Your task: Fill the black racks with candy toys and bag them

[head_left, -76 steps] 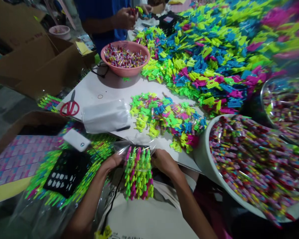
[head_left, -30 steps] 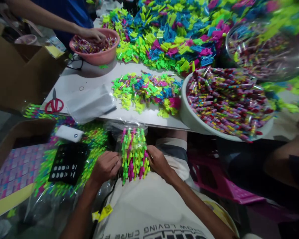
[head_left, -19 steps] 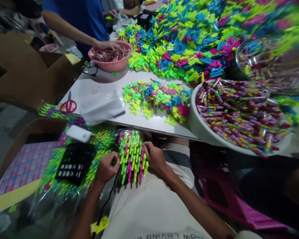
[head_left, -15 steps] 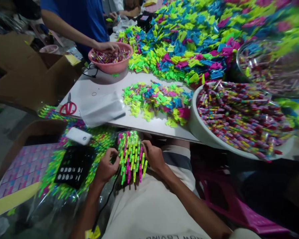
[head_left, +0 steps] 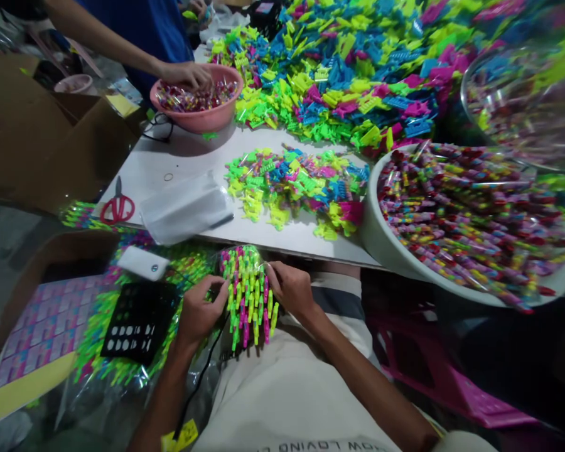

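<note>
A clear bag of green, yellow and pink plastic pieces (head_left: pixel 249 295) lies on my lap, against the table's front edge. My left hand (head_left: pixel 202 309) pinches the bag's left side, thumb and fingers together. On the right side, the curled fingers of my right hand (head_left: pixel 289 287) grip the bag's upper edge. Clear flat plastic bags (head_left: pixel 188 207) rest on the table just beyond. Left of my left hand, a white power bank (head_left: pixel 142 263) and a black sheet with cutouts (head_left: pixel 139 323) sit on more bagged colourful pieces.
Red-handled scissors (head_left: pixel 117 208) lie at the table's left corner. A pink basin (head_left: pixel 198 119) has another person's hand in it. A white tub (head_left: pixel 381 232) of wrapped sticks stands right. Loose plastic pieces (head_left: pixel 301 182) cover mid-table, with a large heap behind. Cardboard boxes (head_left: pixel 42 150) stand left.
The view has shifted slightly, so the table items sit a little differently. My left hand's fingers have drawn closer together at the bag. My right hand has barely moved.
</note>
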### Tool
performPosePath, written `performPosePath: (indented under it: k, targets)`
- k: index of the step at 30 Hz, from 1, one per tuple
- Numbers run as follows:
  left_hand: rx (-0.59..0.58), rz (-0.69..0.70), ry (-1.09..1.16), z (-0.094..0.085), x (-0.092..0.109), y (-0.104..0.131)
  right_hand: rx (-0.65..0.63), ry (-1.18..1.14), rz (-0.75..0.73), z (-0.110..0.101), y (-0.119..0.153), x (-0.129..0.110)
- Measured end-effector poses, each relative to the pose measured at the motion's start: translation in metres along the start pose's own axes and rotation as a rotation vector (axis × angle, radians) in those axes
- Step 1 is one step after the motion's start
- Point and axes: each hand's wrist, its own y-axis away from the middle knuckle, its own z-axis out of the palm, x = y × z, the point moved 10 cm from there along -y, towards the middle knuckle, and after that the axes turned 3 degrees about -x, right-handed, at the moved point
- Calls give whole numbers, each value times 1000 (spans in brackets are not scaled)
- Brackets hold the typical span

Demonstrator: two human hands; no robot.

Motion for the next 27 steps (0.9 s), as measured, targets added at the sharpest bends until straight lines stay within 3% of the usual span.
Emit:
performPosePath:
  k: [4, 6, 12, 17, 24, 27]
  targets:
    - [-76, -145, 100, 5, -11, -7, 2, -50, 27, -6, -11, -5]
    - [-84, -141, 135, 4, -10, -8, 0, -75, 18, -11, -11, -7]
    - [-105, 125, 137, -1, 18, 5, -61, -134, -203, -18, 10, -12]
    - [-200, 373, -85, 1, 40, 22, -92, -225, -268, -19, 24, 0]
    - [-262, 385, -120, 7, 42, 32, -191, -359, -211, -15, 26, 11]
    - [-228, 355, -109, 13, 34, 36, -177, -420, -124, -12, 29, 21]
